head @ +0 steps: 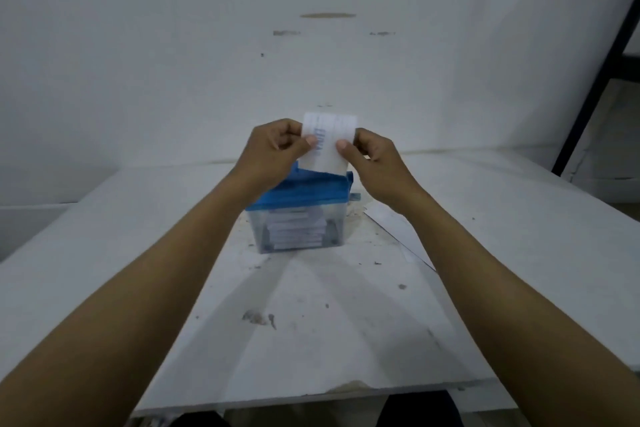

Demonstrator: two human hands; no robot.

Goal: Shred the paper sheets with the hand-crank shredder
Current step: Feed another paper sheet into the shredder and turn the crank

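A small hand-crank shredder stands in the middle of the white table, with a blue top [304, 192] over a clear bin [298, 230] that holds paper strips. Upright above the blue top is a white paper sheet [329, 135] with blue print, its lower edge at the shredder's top. My left hand [273, 149] pinches the sheet's left edge between thumb and fingers. My right hand [374, 159] pinches its right edge the same way. The crank is mostly hidden behind my right hand.
More white paper [398, 229] lies flat on the table [311, 322] to the right of the shredder, partly under my right forearm. The tabletop is stained and speckled. A white wall rises behind; a dark frame [599, 80] leans at the far right.
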